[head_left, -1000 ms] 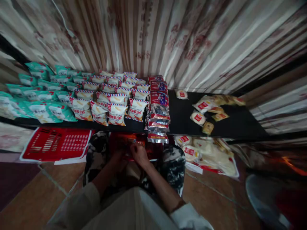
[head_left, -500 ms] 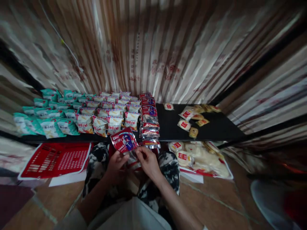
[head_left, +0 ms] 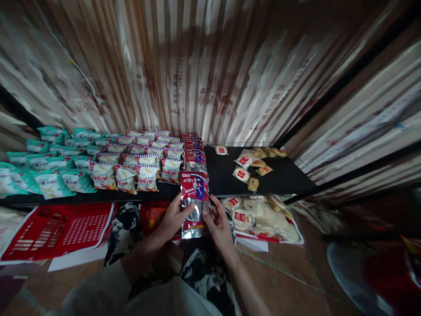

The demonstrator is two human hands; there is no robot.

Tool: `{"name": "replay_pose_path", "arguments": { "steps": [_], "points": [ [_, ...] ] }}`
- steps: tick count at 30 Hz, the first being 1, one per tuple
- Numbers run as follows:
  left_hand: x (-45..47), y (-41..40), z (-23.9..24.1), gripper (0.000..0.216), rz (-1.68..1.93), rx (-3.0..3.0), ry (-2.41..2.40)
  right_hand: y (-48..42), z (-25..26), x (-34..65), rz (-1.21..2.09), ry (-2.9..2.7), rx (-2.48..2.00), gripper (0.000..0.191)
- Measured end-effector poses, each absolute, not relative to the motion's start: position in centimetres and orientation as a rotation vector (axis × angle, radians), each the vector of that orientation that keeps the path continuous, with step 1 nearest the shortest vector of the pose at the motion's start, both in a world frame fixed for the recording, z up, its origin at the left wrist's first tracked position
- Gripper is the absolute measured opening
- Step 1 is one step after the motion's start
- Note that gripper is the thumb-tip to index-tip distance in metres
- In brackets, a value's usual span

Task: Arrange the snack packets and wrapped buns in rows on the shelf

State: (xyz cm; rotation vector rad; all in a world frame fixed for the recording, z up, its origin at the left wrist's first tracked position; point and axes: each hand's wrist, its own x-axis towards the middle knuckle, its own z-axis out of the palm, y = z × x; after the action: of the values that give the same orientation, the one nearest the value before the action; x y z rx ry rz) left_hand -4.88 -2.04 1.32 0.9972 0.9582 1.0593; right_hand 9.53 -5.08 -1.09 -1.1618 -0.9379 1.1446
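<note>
Upright in front of the black shelf [head_left: 219,182], I hold a red and silver foil snack pouch [head_left: 196,192] with a clear window. My left hand [head_left: 175,215] grips its left edge, thumb across the front. At the right edge, the fingers of my right hand [head_left: 219,223] are closed on the same pouch. Just behind it on the shelf lies an overlapping row of matching red pouches [head_left: 194,154], its front end hidden by the one I hold. White chip bags [head_left: 147,176] stand left of that row.
Teal snack bags [head_left: 52,183] fill the shelf's left end. Several small wrapped cakes [head_left: 241,174] lie scattered on the right. Below are a red basket [head_left: 67,226] and, at right, a basket of wrapped flat rounds [head_left: 242,219]. Striped sheeting [head_left: 197,66] hangs behind.
The pouch has turned from tilted to upright and moved right, in front of the row. Both hands have shifted to its two sides. The view has swung slightly right.
</note>
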Motion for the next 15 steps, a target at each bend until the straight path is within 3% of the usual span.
{"name": "replay_pose_path", "arguments": {
  "steps": [9, 15],
  "points": [
    [-2.8, 3.8, 5.5, 0.018, 0.888, 1.063, 0.936, -1.2, 1.2, 12.9, 0.969, -0.872, -1.207, 0.055],
    [-1.3, 4.4, 5.3, 0.035, 0.934, 0.942, 1.136, 1.0, 0.3, 14.2, 0.841, -0.913, -1.316, 0.052]
  ]
}}
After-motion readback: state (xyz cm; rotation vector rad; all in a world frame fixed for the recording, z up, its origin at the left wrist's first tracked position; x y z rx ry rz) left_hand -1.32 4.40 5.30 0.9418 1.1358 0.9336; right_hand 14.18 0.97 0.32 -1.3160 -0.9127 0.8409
